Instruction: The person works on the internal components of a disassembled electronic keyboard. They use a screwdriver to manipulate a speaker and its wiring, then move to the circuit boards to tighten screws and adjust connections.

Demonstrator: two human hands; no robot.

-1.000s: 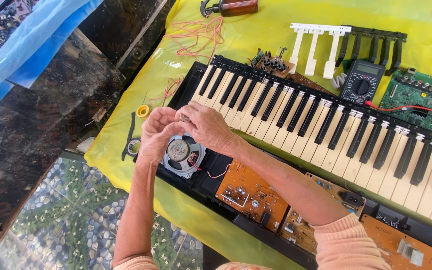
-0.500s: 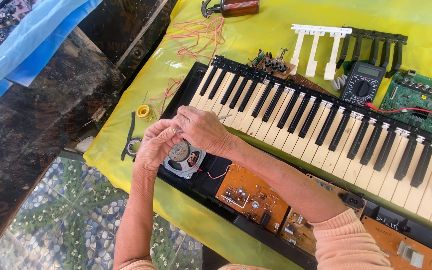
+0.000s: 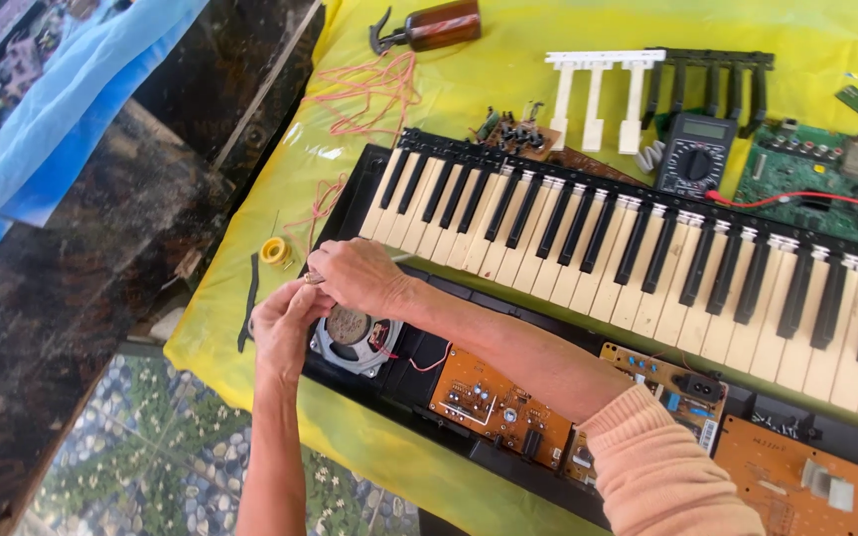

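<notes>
Over one speaker (image 3: 352, 335): left hand (image 3: 285, 328), right hand (image 3: 359, 278).

The right hand (image 3: 359, 276) covers whatever small part its grip and the left hand (image 3: 285, 328) pinch; only a tiny tip shows, too small to name. Both hands hide part of the round speaker (image 3: 355, 337). The keyboard (image 3: 647, 258) runs off the right edge, and the brown spray bottle (image 3: 434, 25) is cut by the top edge.

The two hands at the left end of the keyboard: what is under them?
Under the left hand and right hand sits a round speaker in the opened keyboard case, with red wire beside it. The hands cover the speaker's upper-left edge, and whatever small thing the fingers pinch is hidden.
</notes>
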